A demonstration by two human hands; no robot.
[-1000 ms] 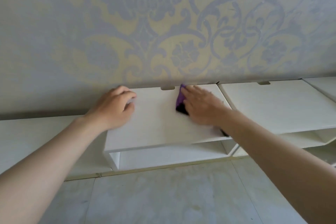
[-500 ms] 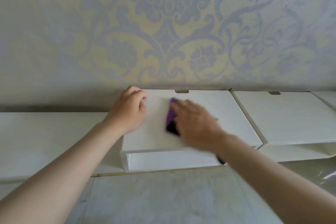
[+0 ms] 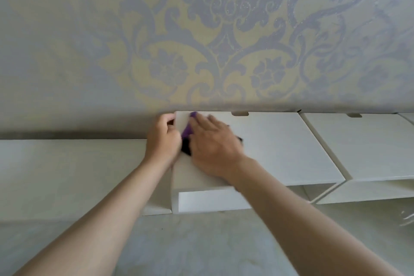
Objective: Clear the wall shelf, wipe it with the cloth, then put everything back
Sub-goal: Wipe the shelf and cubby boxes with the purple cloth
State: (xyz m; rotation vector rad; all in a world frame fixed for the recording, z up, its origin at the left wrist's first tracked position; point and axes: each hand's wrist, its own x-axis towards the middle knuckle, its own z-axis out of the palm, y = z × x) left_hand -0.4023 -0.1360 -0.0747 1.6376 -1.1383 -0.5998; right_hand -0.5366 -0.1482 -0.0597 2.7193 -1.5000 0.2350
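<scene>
Right hand (image 3: pixel 212 144) flat, fingers straight, on purple cloth (image 3: pixel 186 133) atop shelf (image 3: pixel 280 145).

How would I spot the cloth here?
Look along the patterned wall to the raised white shelf box at centre. On its left top, under the flat right hand, lies the cloth: the only purple and black thing among white surfaces.
</scene>
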